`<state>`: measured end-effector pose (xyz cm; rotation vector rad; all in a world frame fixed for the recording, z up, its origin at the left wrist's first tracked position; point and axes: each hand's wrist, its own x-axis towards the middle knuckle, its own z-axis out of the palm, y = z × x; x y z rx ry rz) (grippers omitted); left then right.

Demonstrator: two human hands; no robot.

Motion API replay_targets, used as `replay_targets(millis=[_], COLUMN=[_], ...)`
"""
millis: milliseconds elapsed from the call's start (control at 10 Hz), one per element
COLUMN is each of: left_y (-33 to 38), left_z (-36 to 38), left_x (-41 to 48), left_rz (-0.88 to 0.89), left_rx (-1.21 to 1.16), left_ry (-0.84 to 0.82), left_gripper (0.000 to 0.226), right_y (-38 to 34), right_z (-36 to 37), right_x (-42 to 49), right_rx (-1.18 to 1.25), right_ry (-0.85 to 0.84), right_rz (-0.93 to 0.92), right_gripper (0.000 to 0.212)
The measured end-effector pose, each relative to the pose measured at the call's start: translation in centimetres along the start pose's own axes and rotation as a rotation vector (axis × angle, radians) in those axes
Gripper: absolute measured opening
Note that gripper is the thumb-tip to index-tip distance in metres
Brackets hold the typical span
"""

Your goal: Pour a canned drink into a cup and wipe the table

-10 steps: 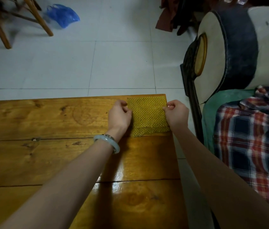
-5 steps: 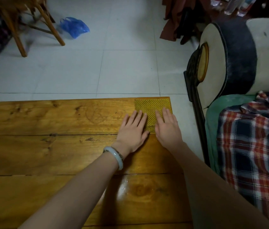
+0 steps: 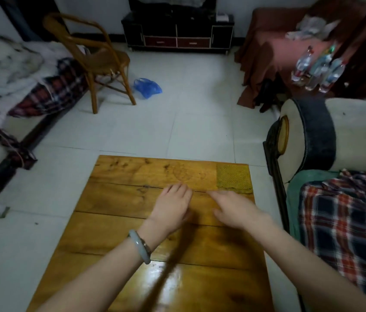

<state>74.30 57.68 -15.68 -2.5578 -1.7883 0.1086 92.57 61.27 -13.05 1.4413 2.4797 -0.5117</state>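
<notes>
Your 2 hands hover empty above the middle of the table (image 3: 114, 221): left hand (image 3: 173, 208) flat with fingers together, right hand (image 3: 238, 208) loosely spread, blurred. The folded yellow cloth (image 3: 233, 178) lies flat in the far right corner, apart from both hands.

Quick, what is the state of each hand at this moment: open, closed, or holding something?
Left hand: open, holding nothing, over the table.
Right hand: open, holding nothing, clear of the yellow cloth.

Dim room; glare on the desk (image 3: 168, 287) near edge, right hand (image 3: 237, 209) motion-blurred, frame edges bowed and dark.
</notes>
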Motion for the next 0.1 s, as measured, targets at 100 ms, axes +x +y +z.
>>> replay_targets(millis=[100], left_y=[-2.16], left_z=[-6.58], left_x=[-4.3], left_rz=[-0.033], left_rx=[0.027], left_ry=[0.178], left_gripper=[0.068], right_y=[-6.22], right_z=[-5.5], right_x=[-3.74], right_rx=[-0.09], right_ry=[0.185], right_rz=[-0.066], right_gripper=[0.059])
